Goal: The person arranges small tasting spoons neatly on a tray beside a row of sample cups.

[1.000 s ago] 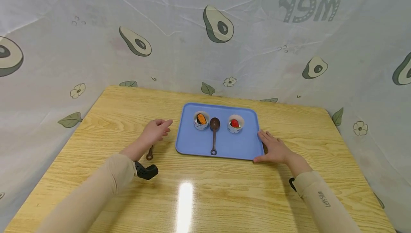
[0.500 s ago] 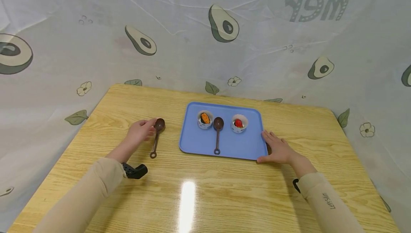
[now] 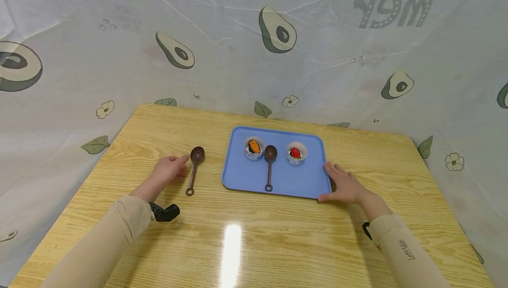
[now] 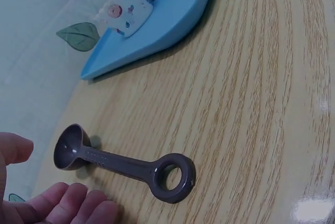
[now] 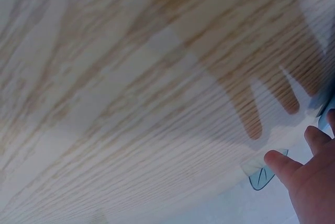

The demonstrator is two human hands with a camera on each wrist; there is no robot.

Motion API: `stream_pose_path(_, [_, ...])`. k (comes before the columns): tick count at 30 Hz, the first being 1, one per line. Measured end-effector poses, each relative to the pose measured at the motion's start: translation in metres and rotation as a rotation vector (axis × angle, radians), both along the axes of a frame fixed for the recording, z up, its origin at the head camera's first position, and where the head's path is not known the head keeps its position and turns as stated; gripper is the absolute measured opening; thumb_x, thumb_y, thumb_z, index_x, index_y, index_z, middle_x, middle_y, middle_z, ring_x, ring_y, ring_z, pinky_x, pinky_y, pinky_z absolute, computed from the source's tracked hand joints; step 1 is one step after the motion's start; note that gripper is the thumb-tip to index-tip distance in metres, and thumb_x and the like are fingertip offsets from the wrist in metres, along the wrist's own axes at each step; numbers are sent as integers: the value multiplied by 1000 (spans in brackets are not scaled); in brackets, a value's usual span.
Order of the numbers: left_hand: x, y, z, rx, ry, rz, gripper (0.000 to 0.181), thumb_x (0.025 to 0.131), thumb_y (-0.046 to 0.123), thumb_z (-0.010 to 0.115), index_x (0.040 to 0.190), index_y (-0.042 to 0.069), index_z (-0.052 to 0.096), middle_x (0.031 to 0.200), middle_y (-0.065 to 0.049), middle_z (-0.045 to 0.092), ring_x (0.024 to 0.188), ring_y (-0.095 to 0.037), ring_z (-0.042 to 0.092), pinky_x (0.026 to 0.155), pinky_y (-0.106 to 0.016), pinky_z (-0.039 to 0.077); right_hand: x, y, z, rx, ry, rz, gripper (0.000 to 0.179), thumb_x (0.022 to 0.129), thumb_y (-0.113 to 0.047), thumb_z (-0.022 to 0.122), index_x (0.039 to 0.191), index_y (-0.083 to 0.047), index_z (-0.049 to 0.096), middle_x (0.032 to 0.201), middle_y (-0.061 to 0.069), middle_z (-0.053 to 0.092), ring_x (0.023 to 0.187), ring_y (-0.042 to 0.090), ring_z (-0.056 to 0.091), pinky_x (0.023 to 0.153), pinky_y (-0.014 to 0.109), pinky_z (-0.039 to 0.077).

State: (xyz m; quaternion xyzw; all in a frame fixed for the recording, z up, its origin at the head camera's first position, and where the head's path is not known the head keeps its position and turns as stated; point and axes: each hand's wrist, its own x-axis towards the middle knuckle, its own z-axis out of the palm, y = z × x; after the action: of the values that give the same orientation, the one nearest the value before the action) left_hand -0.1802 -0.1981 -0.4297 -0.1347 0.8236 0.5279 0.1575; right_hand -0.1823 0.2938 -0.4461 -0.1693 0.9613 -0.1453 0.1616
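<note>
A brown measuring spoon lies on the table left of the blue tray, its round bowl pointing away and its ringed handle nearer. Just left of that bowl is my left hand, its loosely bent fingers holding nothing; the left wrist view shows fingertips beside the spoon. My right hand rests with spread fingers along the tray's right edge, thumb at the near corner. On the tray, a second brown measuring spoon lies between a paper cup with an orange-topped sushi piece and a paper cup with a red-topped one.
The wooden table carries a bright light reflection near its front. Behind it hangs a pale cloth printed with avocados. A small dark brown thing shows beneath my right hand beside the tray.
My left hand has drawn back leftward from above the left spoon, uncovering its bowl. The right hand stays at the tray's edge. The head view has shifted slightly.
</note>
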Motion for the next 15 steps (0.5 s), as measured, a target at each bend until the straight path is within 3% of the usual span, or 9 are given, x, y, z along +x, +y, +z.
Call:
stream_pose_path(5, [-2,1,-6,3,-16,-23,58,98,38,40,124,-13,42,120,-27,55,87,-13,62,77,-27,57,0,1,0,-5,-4,2,114,71,-58,72,148,3,14,154,23,12,140,47,10,103,73,13])
stream_pose_path(12, [-5,5,-8,29,-52,-22,63,98,35,41,132,-17,35,111,-22,59,74,-6,61,73,-25,57,0,2,-1,-14,-5,2,114,71,-58,72,148,3,15,154,23,13,140,47,10,103,73,13])
stream_pose_path(15, [-6,7,-8,19,-59,-32,64,98,34,42,134,-18,33,115,-26,57,73,-6,61,73,-24,57,-1,2,-2,-13,-2,4,114,71,-58,72,148,3,15,154,23,13,140,47,10,103,74,13])
